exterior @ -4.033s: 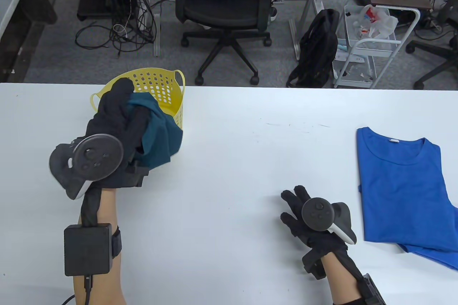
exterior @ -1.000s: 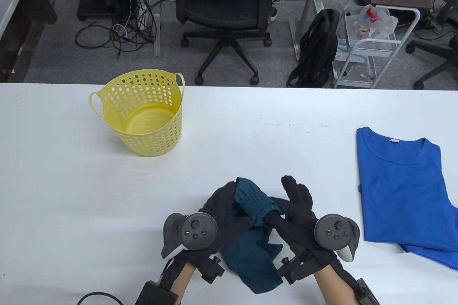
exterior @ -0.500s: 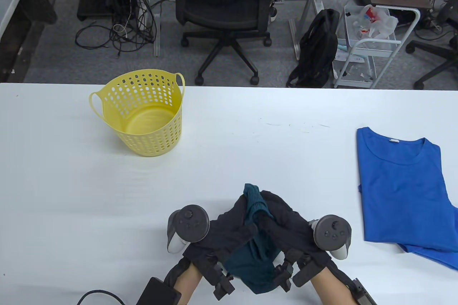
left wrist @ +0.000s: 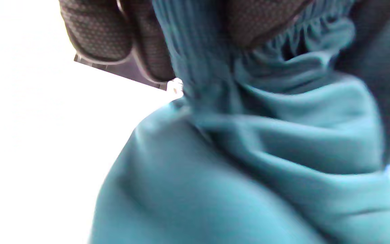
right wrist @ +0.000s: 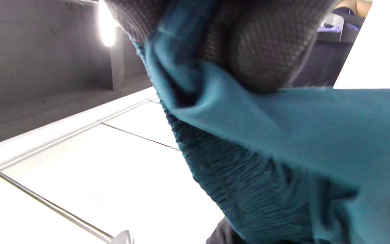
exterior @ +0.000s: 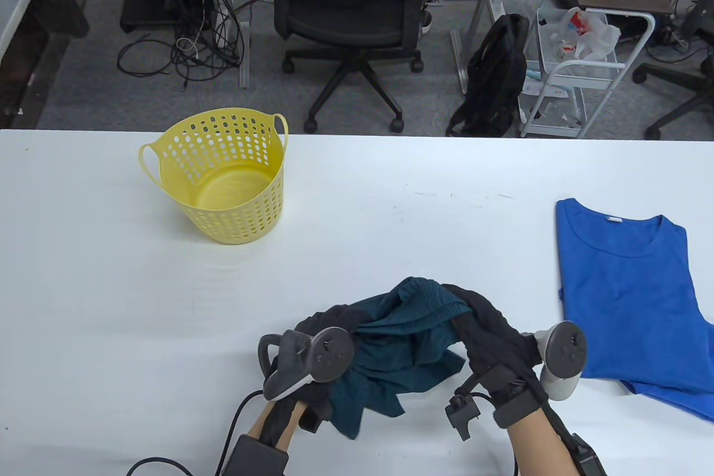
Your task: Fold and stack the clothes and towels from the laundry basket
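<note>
A crumpled teal garment [exterior: 404, 345] with a ribbed, gathered band hangs above the table's near edge, held between both hands. My left hand [exterior: 329, 325] grips its left side, and my right hand [exterior: 474, 314] grips the band at its right. In the left wrist view my gloved fingers [left wrist: 113, 34] curl over the teal fabric [left wrist: 249, 162]. The right wrist view shows gloved fingers [right wrist: 259, 51] pinching the teal band [right wrist: 249, 162]. The yellow perforated laundry basket [exterior: 223, 180] stands at the back left with nothing in it. A blue T-shirt [exterior: 630, 297] lies folded flat at the right.
The white table [exterior: 390, 219] stretches wide between the basket and the blue T-shirt. Beyond its far edge stand a black office chair [exterior: 348, 13], a black backpack [exterior: 493, 80] and a white wire cart [exterior: 580, 63]. A cable [exterior: 162, 462] trails from my left wrist.
The left hand lifted the teal garment out of the basket and brought it to the near middle. The right hand joined it. Over the last half second both hands moved apart, spreading the fabric.
</note>
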Demonstrator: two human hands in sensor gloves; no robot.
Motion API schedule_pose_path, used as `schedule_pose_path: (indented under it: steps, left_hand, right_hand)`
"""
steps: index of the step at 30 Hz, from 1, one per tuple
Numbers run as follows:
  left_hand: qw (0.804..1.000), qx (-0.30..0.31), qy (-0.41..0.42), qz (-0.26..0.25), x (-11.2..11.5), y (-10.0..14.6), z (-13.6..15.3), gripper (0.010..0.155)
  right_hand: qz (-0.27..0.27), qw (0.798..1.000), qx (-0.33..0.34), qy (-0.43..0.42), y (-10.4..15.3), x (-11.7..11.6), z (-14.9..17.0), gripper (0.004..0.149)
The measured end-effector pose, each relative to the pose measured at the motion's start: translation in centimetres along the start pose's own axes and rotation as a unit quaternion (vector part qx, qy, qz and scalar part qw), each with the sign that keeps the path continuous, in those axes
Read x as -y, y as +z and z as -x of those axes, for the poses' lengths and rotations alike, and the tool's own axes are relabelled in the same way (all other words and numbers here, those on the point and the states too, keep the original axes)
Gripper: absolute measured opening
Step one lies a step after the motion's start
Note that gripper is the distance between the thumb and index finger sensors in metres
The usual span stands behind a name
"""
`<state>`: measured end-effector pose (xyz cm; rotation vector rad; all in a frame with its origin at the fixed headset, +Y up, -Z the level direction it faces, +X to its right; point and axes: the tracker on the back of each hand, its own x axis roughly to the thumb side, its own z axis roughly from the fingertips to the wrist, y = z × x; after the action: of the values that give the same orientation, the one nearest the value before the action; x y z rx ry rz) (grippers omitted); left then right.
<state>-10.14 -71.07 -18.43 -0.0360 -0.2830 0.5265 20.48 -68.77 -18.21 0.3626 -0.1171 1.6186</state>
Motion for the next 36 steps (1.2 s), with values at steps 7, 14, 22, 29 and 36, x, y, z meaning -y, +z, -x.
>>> schedule_pose_path:
  steps: [7,14,22,29,36]
  left_hand:
    - [0.988,0.093,0.118,-0.025,-3.3,0.4,1.6,0.051]
    - [0.982,0.105,0.147,-0.045,-7.7,1.4,3.8,0.078]
    - [0.985,0.057,0.143,-0.080,-8.0,1.6,4.9,0.060]
    - [0.969,-0.067,-0.049,-0.233,-7.4,2.4,2.5,0.049]
    - [0.943,-0.013,0.287,-0.168,-6.8,1.8,4.5,0.049]
  right_hand:
    - [0.027,0.997,0.014,0.076,0.2,1.2,-1.6,0.046]
    - [0.029,0.995,0.019,0.088,0.5,5.1,-3.4,0.057]
    - [-0.003,0.987,-0.010,0.159,0.3,5.4,-3.7,0.051]
    - [0.051,0.953,-0.015,0.299,0.5,4.0,-3.8,0.041]
    - [0.021,0.982,-0.008,0.187,0.3,3.7,-3.0,0.042]
